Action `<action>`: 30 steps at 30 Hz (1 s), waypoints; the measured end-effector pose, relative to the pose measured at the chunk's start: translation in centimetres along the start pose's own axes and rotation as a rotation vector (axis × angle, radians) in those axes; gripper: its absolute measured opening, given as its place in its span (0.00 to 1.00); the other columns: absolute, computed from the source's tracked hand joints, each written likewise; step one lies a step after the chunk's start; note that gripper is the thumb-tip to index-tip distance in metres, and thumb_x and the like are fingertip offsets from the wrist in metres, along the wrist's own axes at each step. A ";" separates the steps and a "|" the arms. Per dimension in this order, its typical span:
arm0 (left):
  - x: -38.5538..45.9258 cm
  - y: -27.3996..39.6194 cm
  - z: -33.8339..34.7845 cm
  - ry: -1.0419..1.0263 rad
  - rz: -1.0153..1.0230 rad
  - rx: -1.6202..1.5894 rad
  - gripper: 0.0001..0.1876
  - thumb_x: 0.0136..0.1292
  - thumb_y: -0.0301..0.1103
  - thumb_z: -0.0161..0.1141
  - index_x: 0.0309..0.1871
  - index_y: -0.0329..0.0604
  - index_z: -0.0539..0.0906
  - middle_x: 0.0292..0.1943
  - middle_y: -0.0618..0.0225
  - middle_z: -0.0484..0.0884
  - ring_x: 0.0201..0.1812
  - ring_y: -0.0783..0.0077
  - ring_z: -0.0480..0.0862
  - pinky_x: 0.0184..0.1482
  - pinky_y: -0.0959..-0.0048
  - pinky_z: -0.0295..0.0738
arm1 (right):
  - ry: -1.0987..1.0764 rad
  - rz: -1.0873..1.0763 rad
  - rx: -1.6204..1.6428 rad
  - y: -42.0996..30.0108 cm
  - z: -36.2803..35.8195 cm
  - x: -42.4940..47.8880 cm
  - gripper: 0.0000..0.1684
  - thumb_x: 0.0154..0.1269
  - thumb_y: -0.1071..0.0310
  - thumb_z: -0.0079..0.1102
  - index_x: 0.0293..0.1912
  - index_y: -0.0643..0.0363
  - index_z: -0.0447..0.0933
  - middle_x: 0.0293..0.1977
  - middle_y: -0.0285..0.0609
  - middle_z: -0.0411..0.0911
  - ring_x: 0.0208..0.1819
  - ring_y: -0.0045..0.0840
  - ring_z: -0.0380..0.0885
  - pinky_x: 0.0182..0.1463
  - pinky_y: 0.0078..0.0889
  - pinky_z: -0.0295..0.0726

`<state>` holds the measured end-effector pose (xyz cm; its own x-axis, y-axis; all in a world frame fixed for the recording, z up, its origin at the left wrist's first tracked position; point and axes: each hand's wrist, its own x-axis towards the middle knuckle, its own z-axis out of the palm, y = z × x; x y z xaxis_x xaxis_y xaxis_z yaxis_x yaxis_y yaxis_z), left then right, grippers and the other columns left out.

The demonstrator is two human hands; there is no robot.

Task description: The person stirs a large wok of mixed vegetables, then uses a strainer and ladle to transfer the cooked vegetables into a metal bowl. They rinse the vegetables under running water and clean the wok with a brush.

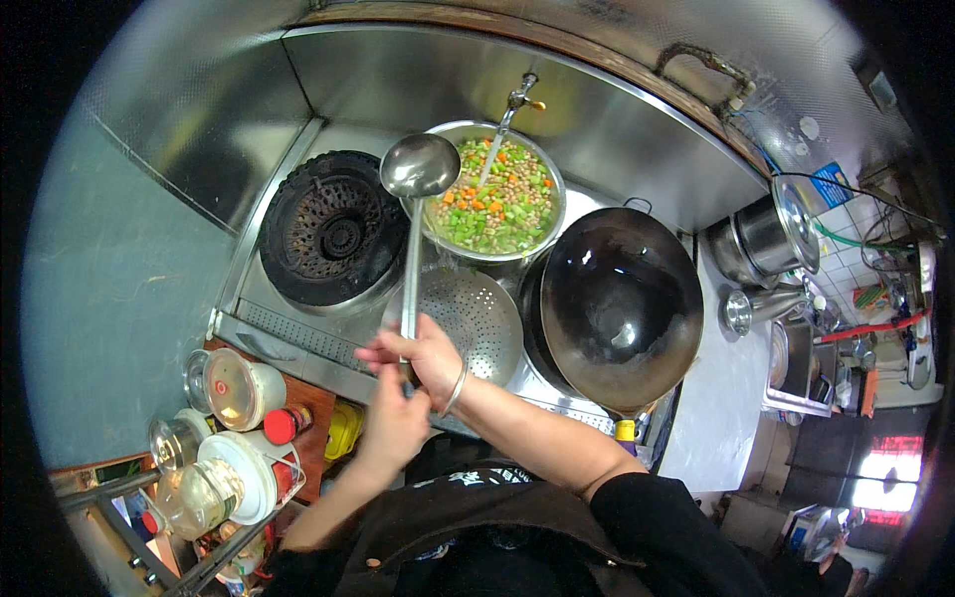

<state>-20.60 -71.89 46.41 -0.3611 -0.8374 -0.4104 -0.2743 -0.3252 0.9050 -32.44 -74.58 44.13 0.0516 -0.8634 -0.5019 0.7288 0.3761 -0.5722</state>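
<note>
A long-handled steel ladle [420, 166] rises between my hands, its round bowl overlapping the left rim of a steel basin [561, 213]. My left hand [395, 425] is closed about the dark lower end of the handle. Just above it, my right hand [433, 362], with a bangle at the wrist, lies across the handle; its fingers stretch out to the left and are blurred, so its grip is unclear. Diced green vegetable, orange carrot pieces and pale beans [515, 194] fill the basin in liquid. Behind my hands lies a perforated steel strainer [477, 321].
A tap [518, 97] runs water into the basin. On the left sits a black burner [339, 231]; on the right, a large wok [623, 298]. Lidded tubs [242, 388] and a red-capped jar [287, 425] crowd the lower left. Steel pots [768, 231] stand beyond the right counter [720, 388].
</note>
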 end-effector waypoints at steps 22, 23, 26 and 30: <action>35.6 -4.1 3.9 0.199 -0.227 -0.196 0.19 0.72 0.32 0.40 0.62 0.34 0.67 0.45 0.47 0.79 0.25 0.61 0.82 0.23 0.69 0.82 | 0.777 -0.090 -1.602 -9.7 -16.0 5.9 0.22 0.65 0.73 0.49 0.57 0.72 0.65 0.42 0.67 0.80 0.47 0.55 0.81 0.51 0.49 0.81; 35.5 -4.2 3.8 0.200 -0.266 -0.180 0.18 0.72 0.31 0.39 0.61 0.34 0.67 0.44 0.47 0.79 0.24 0.61 0.82 0.23 0.69 0.81 | 0.749 -0.052 -1.610 -8.6 -15.4 6.0 0.24 0.65 0.73 0.49 0.59 0.73 0.64 0.42 0.67 0.80 0.47 0.54 0.81 0.51 0.49 0.81; 35.4 -3.3 3.2 0.219 -0.334 -0.128 0.18 0.70 0.30 0.37 0.60 0.35 0.67 0.42 0.48 0.78 0.23 0.61 0.81 0.21 0.67 0.78 | 0.675 0.030 -1.597 -6.9 -13.3 4.5 0.29 0.64 0.73 0.51 0.63 0.73 0.59 0.45 0.66 0.79 0.48 0.53 0.81 0.52 0.48 0.81; 36.3 -3.9 2.9 0.189 -0.312 -0.136 0.17 0.71 0.30 0.39 0.60 0.37 0.68 0.44 0.49 0.77 0.25 0.61 0.80 0.22 0.67 0.79 | 0.597 0.049 -1.706 -7.1 -12.7 -0.1 0.32 0.62 0.75 0.50 0.65 0.72 0.58 0.46 0.66 0.78 0.48 0.54 0.81 0.53 0.48 0.80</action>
<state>-35.18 -99.73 27.62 -0.1046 -0.7509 -0.6521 -0.2193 -0.6221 0.7516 -46.25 -72.94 40.01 -0.4575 -0.7626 -0.4574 -0.7130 0.6219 -0.3238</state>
